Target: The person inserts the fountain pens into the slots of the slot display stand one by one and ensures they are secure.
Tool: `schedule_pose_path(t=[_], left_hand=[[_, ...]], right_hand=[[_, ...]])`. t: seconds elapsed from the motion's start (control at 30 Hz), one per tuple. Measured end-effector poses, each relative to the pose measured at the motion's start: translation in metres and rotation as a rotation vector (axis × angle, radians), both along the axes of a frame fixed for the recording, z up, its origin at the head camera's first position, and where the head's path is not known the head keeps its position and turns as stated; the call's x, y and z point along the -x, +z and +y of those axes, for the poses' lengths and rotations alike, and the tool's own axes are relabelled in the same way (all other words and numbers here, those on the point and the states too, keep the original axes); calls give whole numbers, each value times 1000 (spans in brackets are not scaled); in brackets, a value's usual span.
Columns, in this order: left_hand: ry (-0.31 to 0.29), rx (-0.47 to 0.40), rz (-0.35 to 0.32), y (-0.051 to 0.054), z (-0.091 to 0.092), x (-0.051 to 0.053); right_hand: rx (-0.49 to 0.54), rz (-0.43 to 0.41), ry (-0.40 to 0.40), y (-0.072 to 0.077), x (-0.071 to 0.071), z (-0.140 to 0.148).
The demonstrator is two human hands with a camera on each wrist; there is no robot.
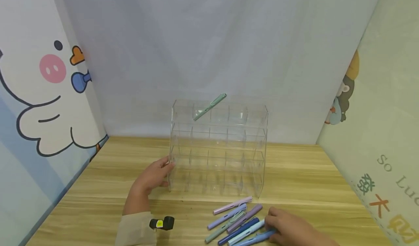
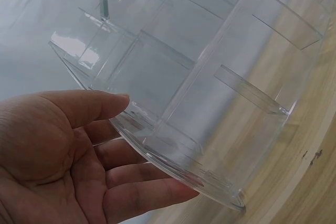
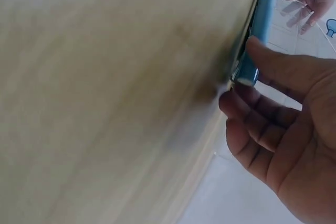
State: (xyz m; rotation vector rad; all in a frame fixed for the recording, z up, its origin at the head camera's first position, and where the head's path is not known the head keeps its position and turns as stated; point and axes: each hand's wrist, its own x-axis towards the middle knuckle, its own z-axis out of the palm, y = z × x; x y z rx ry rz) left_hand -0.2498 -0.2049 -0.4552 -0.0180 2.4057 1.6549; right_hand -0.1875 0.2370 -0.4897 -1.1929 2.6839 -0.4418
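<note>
With our left hand (image 1: 156, 174) we grip the clear rack (image 1: 217, 155) by its left edge, lightly, we'd advise, since pushing could tilt it. Our right hand (image 1: 289, 227) pinches the right end of the nearest blue pen (image 1: 256, 238), which lies on the near part of the table (image 1: 294, 180), right of the rack's middle. The pale blue pen (image 1: 246, 233) lies just beside it, so we'd best raise one end first and avoid dragging its neighbour. A green pen (image 1: 209, 107) slants in the rack's top row; we should avoid jolting it.
</note>
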Motion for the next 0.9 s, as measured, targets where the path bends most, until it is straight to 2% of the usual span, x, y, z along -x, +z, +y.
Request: schedule_pose_path(t=[0.1,0.2,0.27,0.37,0.53,0.73,0.9], left_hand=[[8,1,2,-2,0,2],[7,2,4,-3,0,3],[8,2,3,-3,0,3],[7,1,0,-4,-1,3],[6,-11,2,-5,-1,3],[3,-17,7,-5,-2,3],[3,-14,3,-6,-1,3]], right_hand=[[18,-93,-7,6,2,2],[75,-270,-20,15,4,4],[145,-390,-13,20,5,7],[298,-560,44,26,8,10],[489,-762,131,36,17,12],[623,-867,160,55,35,11],[719,-813,137,77,51,8]])
